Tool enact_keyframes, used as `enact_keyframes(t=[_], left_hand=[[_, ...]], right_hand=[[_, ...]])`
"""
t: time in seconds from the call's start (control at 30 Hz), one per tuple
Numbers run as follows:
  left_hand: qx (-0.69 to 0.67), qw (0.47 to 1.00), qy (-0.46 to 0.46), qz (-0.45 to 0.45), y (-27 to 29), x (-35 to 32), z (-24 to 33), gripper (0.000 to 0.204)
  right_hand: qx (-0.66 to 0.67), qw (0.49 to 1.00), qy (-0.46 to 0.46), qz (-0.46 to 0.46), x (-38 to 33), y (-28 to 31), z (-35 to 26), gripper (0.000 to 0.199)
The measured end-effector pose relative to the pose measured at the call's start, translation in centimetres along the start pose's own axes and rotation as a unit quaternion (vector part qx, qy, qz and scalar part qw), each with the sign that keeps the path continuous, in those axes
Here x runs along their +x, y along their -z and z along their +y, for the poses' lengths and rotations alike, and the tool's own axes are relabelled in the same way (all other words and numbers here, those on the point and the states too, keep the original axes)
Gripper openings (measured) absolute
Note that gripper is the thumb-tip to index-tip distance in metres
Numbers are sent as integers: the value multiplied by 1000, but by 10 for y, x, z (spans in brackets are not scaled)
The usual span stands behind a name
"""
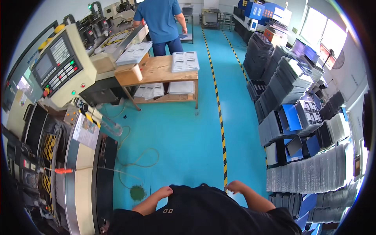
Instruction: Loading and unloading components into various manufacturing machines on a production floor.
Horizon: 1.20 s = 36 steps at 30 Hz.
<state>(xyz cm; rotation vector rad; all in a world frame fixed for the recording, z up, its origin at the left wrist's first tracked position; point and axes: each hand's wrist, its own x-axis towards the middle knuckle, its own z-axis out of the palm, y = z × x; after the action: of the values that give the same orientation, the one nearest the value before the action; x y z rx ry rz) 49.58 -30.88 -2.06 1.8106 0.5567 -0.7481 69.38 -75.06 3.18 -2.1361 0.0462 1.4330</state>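
Observation:
My left hand (165,192) is closed at the left edge of the black shirt (203,207) that I wear, its fingers pinching the cloth. On the other side my right hand (235,187) is curled at the shirt's right edge, fingertips pointing down against the fabric. Both forearms are bent outward from short black sleeves. The shirt front is spread between the hands and hides part of the fingers. Neither hand is near a machine or a stack.
At left stands a machine with a control panel (55,62); a hose (143,164) trails on the blue floor by a green round patch (137,193). Ahead, a wooden table (156,76) bears trays, and a person (158,23) stands behind it. Tall stacks of trays (309,168) line the right.

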Motion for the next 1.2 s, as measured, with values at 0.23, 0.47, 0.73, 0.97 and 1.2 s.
enact_keyframes(t=[0.23, 0.47, 0.73, 0.97, 1.2], left_hand=[[77, 991, 79, -80, 30, 117, 104, 27], [-13, 985, 28, -172, 63, 261, 151, 28], [228, 970, 12, -84, 228, 453, 381, 26], [-35, 995, -20, 91, 270, 562, 535, 38], [157, 954, 112, -231, 208, 615, 583, 45]], right_hand=[[82, 995, 54, 5, 48, 93, -16, 44], [18, 995, -28, 89, 115, 246, -35, 43], [118, 980, -109, 115, 172, 389, -72, 39], [19, 991, -134, -12, 389, 513, -6, 42], [135, 979, -142, 62, 404, 761, -126, 33]])
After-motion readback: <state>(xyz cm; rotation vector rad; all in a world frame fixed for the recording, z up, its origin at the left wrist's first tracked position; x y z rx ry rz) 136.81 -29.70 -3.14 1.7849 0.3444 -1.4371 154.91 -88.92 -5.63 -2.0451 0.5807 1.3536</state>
